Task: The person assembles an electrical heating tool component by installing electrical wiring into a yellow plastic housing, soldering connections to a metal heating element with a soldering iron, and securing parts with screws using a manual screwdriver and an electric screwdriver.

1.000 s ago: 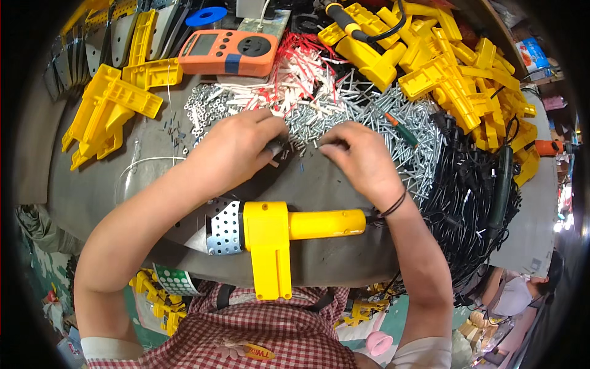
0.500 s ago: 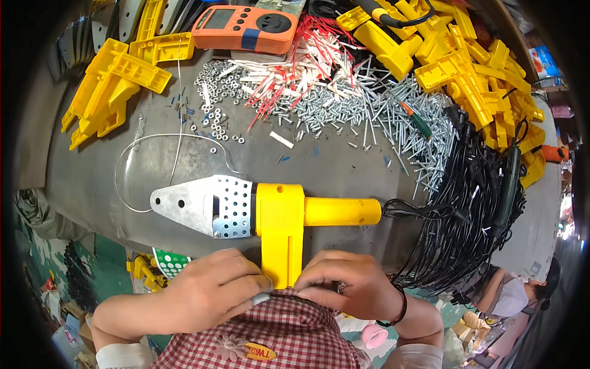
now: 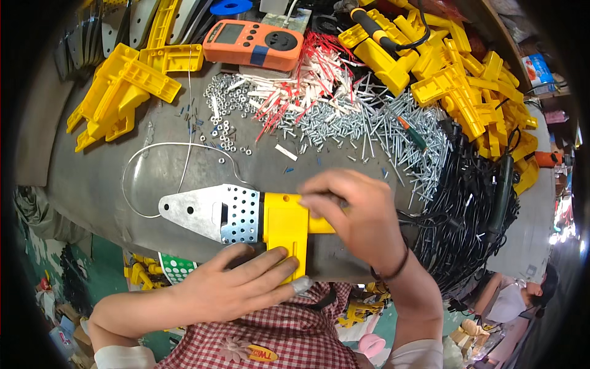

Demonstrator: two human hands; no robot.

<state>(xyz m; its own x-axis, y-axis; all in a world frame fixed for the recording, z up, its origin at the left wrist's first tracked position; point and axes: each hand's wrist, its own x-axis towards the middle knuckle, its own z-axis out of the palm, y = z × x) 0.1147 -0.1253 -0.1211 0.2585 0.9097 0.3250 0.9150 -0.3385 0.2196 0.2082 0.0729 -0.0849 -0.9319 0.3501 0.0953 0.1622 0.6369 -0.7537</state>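
A yellow plastic tool body (image 3: 284,226) with a perforated silver metal blade (image 3: 209,212) lies on the grey bench near its front edge. My left hand (image 3: 243,284) rests on the lower leg of the yellow body, fingers stretched over it. My right hand (image 3: 353,212) covers the yellow handle to the right, fingers curled on its top. A white wire (image 3: 178,147) loops on the bench behind the blade.
Behind lie a heap of silver screws (image 3: 369,126), red and white wire pieces (image 3: 301,83), loose nuts (image 3: 224,120), an orange meter (image 3: 252,43) and yellow plastic shells (image 3: 126,86). Black cables (image 3: 467,209) pile up at the right. Another person (image 3: 510,301) sits at the lower right.
My hands came up from my chest onto the yellow tool. The left hand now lies on its lower leg and the right hand has closed over the handle.
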